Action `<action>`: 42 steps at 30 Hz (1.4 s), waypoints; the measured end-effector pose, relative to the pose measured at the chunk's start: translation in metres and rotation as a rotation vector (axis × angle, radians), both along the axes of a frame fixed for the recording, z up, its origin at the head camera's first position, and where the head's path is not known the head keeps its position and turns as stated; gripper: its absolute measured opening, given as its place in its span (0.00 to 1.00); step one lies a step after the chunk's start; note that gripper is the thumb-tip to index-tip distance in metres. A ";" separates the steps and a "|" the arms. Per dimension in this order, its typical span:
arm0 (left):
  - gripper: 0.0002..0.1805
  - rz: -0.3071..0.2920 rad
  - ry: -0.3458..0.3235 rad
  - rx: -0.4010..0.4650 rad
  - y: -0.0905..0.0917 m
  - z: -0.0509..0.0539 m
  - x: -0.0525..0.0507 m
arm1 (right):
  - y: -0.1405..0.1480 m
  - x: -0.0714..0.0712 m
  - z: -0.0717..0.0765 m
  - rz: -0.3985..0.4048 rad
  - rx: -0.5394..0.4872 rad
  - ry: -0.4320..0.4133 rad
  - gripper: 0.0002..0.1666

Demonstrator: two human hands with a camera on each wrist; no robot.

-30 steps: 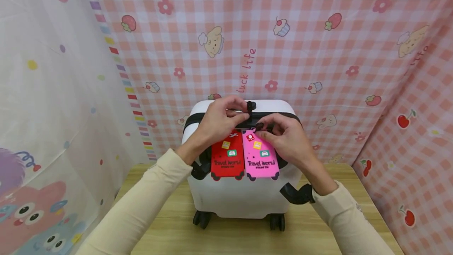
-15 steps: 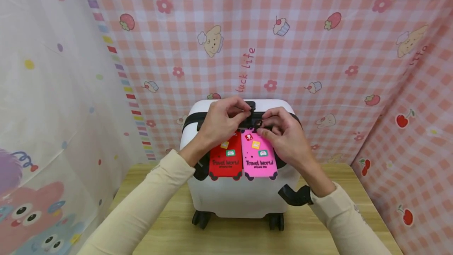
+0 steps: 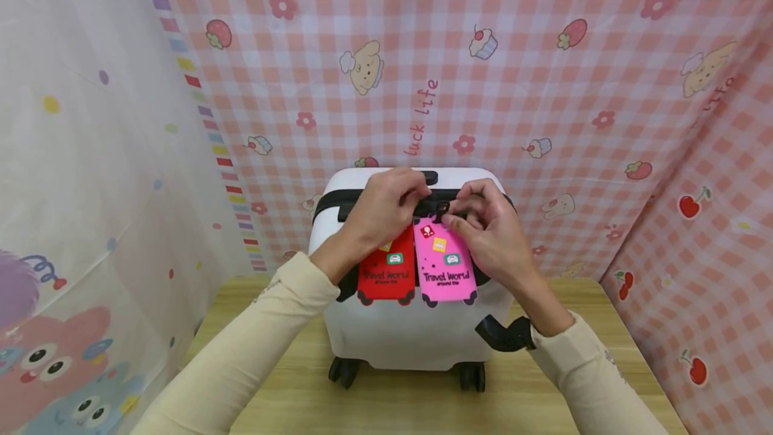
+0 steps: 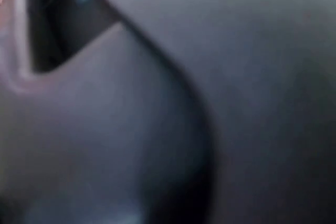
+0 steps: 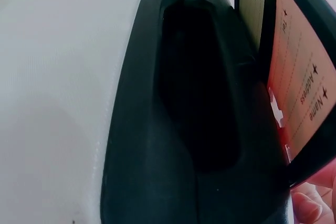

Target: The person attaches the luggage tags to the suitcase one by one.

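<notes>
A white suitcase (image 3: pixel 410 341) stands upright, with its black handle (image 3: pixel 431 201) on the side facing me. Hanging side by side in front of it are a red luggage tag (image 3: pixel 386 280) and a pink luggage tag (image 3: pixel 447 270). My right hand (image 3: pixel 492 233) pinches the small black buckle (image 3: pixel 443 209) above the pink tag. My left hand (image 3: pixel 386 203) is curled at the handle, over the red tag's top, its fingertips pinched at the strap; the strap end is hidden. The right wrist view shows the tags' address cards (image 5: pixel 299 72) and the handle; the left wrist view is blurred.
The suitcase rests on its black wheels (image 3: pixel 344 372) on a wooden tabletop (image 3: pixel 284 381). Close behind hangs a pink checked curtain (image 3: pixel 513 86). White printed cloth (image 3: pixel 121 186) closes off the left side, and more checked cloth (image 3: pixel 712 254) the right.
My left hand has drawn down slightly, and the strap end that showed at its fingertips is out of sight. My right hand keeps its pinch on the buckle, nearly in place.
</notes>
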State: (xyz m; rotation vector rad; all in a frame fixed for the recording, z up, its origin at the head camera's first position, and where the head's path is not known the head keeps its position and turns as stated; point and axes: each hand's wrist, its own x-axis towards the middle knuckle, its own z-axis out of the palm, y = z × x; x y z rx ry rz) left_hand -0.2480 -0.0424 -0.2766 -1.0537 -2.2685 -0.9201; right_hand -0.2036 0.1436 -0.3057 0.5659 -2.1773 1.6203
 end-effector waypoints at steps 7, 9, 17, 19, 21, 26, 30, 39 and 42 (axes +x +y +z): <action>0.06 0.003 0.022 -0.078 0.002 0.001 0.002 | 0.000 -0.001 0.000 -0.012 0.002 0.011 0.16; 0.06 0.004 0.026 -0.085 0.002 0.001 0.003 | -0.001 -0.001 0.001 -0.012 0.001 0.007 0.16; 0.05 -0.002 0.021 -0.080 0.001 0.000 0.001 | -0.002 -0.001 0.001 -0.010 0.003 -0.008 0.15; 0.05 -0.003 0.017 -0.078 0.001 0.000 0.001 | -0.002 0.000 0.001 -0.011 0.008 -0.008 0.15; 0.05 -0.006 0.015 -0.071 0.001 0.000 0.001 | -0.002 0.000 0.001 -0.012 0.013 -0.007 0.15; 0.05 -0.018 0.010 -0.039 0.001 -0.001 0.001 | -0.001 0.000 0.001 -0.014 0.021 -0.008 0.15; 0.05 -0.015 0.004 -0.035 0.000 -0.001 0.001 | -0.002 0.000 0.001 -0.018 0.028 -0.018 0.15; 0.04 -0.020 0.024 -0.064 -0.001 -0.001 0.002 | -0.003 0.000 0.002 -0.027 0.029 -0.029 0.14; 0.04 -0.031 0.022 -0.059 -0.001 -0.002 0.002 | -0.002 0.000 0.003 -0.026 0.021 -0.044 0.14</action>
